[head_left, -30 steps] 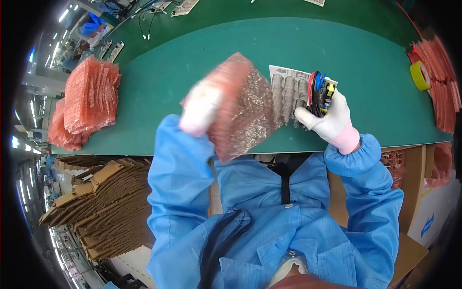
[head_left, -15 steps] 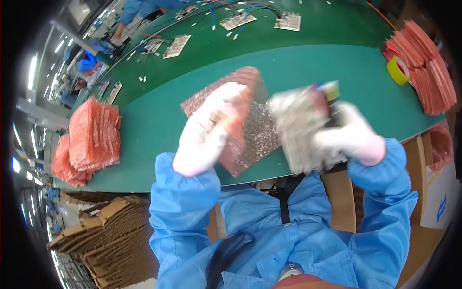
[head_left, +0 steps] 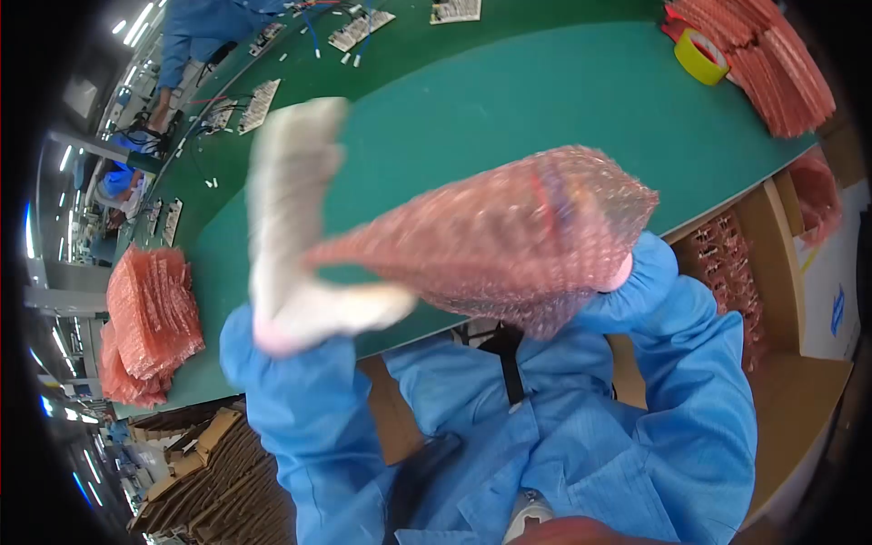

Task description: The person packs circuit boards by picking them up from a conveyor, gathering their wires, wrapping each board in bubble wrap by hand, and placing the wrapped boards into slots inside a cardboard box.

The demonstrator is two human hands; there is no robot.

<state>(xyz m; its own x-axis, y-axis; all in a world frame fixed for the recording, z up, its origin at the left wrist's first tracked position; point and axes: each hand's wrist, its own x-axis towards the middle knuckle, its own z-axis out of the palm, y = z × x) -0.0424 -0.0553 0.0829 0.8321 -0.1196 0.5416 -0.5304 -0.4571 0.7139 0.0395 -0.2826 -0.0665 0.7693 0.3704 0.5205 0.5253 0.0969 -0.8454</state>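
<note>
A pink bubble-wrap bag point(head_left: 490, 232) is held above the green table near its front edge. The board with its red and blue wires shows blurred through the plastic. My left hand point(head_left: 295, 227), white-gloved and smeared by motion, is beside the bag's narrow left end, its thumb and fingers spread apart. Over at the bag's right end my right hand is hidden by the plastic; only its pink cuff point(head_left: 620, 274) shows. What its fingers do inside or behind the bag cannot be made out.
Pink bags are stacked on the table's left point(head_left: 150, 313) and back right point(head_left: 767, 68), near yellow tape point(head_left: 700, 57). Circuit boards point(head_left: 260, 105) with wires lie at the back. A co-worker's blue sleeve point(head_left: 177, 50) is at upper left. Folded cardboard point(head_left: 218, 472) stands below left.
The board is now inside the bag, and my right hand has gone behind or into the plastic. My left hand has let go and swung to the left. The view has shifted.
</note>
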